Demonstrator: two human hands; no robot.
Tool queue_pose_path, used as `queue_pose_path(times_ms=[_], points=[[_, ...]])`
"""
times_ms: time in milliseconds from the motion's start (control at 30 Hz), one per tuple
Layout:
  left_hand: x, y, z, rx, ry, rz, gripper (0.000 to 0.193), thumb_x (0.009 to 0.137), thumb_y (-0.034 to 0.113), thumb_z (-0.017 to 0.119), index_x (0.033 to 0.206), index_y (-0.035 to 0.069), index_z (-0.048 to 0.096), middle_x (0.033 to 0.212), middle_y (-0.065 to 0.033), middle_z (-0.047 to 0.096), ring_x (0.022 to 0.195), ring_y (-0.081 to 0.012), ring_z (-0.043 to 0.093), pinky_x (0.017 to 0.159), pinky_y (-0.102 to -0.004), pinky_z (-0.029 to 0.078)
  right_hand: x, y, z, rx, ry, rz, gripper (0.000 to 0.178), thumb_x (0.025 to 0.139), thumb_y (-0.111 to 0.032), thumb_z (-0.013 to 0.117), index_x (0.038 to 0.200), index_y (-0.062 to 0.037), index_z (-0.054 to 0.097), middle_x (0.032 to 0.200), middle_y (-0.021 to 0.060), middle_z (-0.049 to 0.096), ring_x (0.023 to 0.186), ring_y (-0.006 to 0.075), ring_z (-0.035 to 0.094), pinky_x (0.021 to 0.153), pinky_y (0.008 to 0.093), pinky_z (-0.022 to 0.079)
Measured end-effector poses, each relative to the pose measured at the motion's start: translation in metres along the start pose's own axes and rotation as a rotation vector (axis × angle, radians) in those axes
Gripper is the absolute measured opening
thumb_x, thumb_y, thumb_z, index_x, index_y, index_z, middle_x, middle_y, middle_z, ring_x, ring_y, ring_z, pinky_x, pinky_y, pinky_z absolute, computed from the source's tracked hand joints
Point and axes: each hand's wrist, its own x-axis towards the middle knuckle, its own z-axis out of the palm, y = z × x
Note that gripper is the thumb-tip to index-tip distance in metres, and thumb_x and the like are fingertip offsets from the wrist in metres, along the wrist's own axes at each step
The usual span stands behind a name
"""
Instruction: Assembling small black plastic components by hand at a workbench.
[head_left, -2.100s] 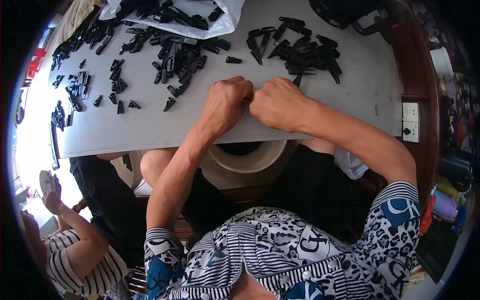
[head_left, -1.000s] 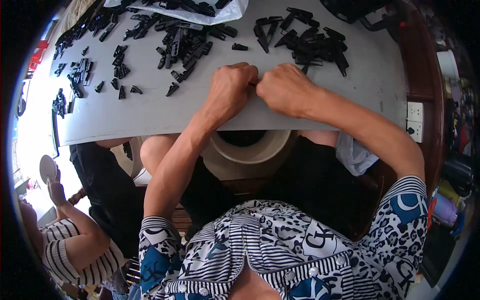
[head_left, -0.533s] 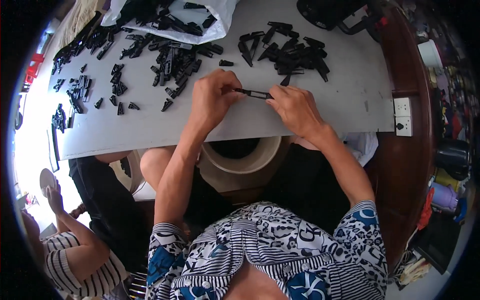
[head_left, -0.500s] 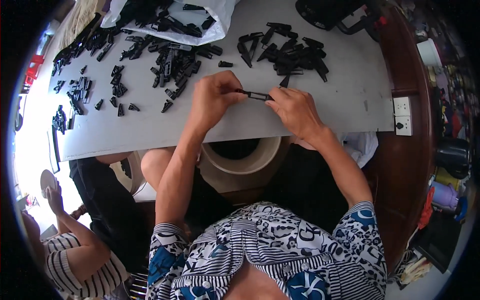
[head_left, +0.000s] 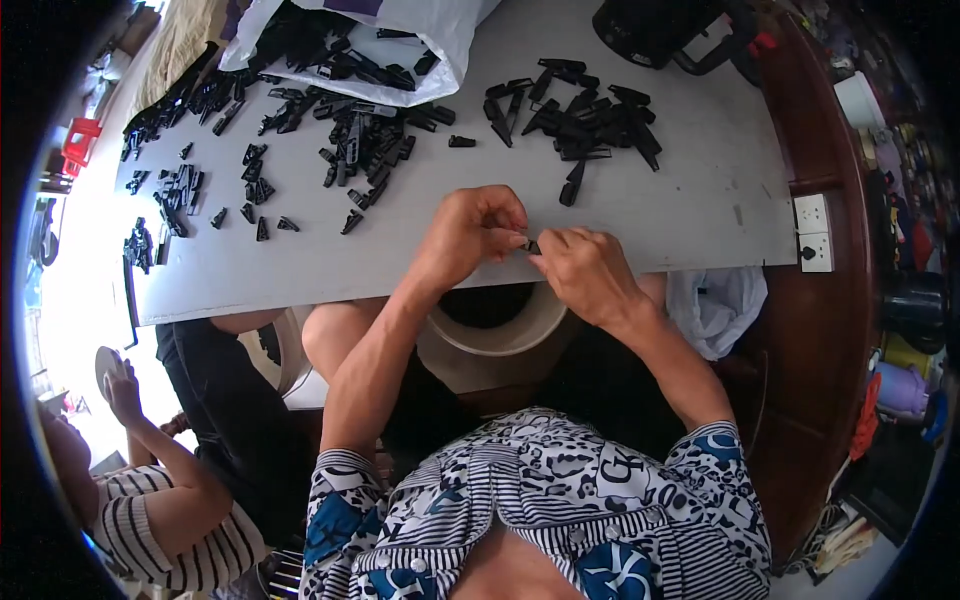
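Note:
Above the table's front edge, my left hand (head_left: 468,236) and my right hand (head_left: 592,272) almost meet at the fingertips. Pinched between them is a small black plastic piece (head_left: 532,246), mostly covered by the fingers. Both hands are closed on it, thumb against forefinger. Just beyond them lies a single long black clip-like piece (head_left: 572,186), close to a loose pile of similar tapered pieces (head_left: 600,122). One short black piece (head_left: 462,142) rests alone to the left of that pile.
A larger heap of black parts (head_left: 352,140) covers the grey table (head_left: 690,215) at left, below a white plastic bag (head_left: 455,60) of more parts. A black kettle-like appliance (head_left: 650,30) stands at back right. A person in a striped top (head_left: 165,520) sits at left.
Both hands have drawn toward the table's front edge and closer together. The long piece stretched between them is now mostly hidden by fingers. The single clip-like piece beyond them is uncovered.

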Motion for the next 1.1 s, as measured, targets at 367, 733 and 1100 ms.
queue_pose_path(times_ms=[367,733,1100], points=[[0.03,0.002,-0.016,1.073,0.783,0.379,0.031,0.075,0.005,0.066,0.105,0.007,0.061,0.092,-0.0105,0.053,0.09,-0.0298,0.056,0.068,-0.0406,0.046,-0.061,-0.043,0.092,0.062,-0.152,0.169,0.02,0.081,-0.016,0.066,0.084,-0.0006,0.053,0.069,0.0143,0.059,0.065,0.0346,0.06,0.064,0.0429,0.05],[0.012,0.007,-0.004,0.86,0.322,0.307,0.014,0.069,0.002,0.069,0.082,0.004,0.064,0.08,-0.0112,0.058,0.072,-0.0315,0.059,0.064,-0.038,0.046,0.021,0.038,0.0,-0.068,0.279,0.57,0.025,0.086,-0.026,0.063,0.079,-0.0032,0.056,0.07,0.0174,0.061,0.066,0.0383,0.06,0.059,0.0454,0.045],[0.005,0.009,-0.004,0.847,0.278,0.301,0.021,0.069,0.0,0.069,0.088,0.004,0.062,0.082,-0.0115,0.058,0.074,-0.0307,0.06,0.065,-0.0375,0.046,0.009,0.044,0.011,0.113,0.275,0.534,0.022,0.075,-0.013,0.071,0.08,-0.0016,0.053,0.073,0.0144,0.061,0.069,0.0333,0.062,0.062,0.0425,0.047]])
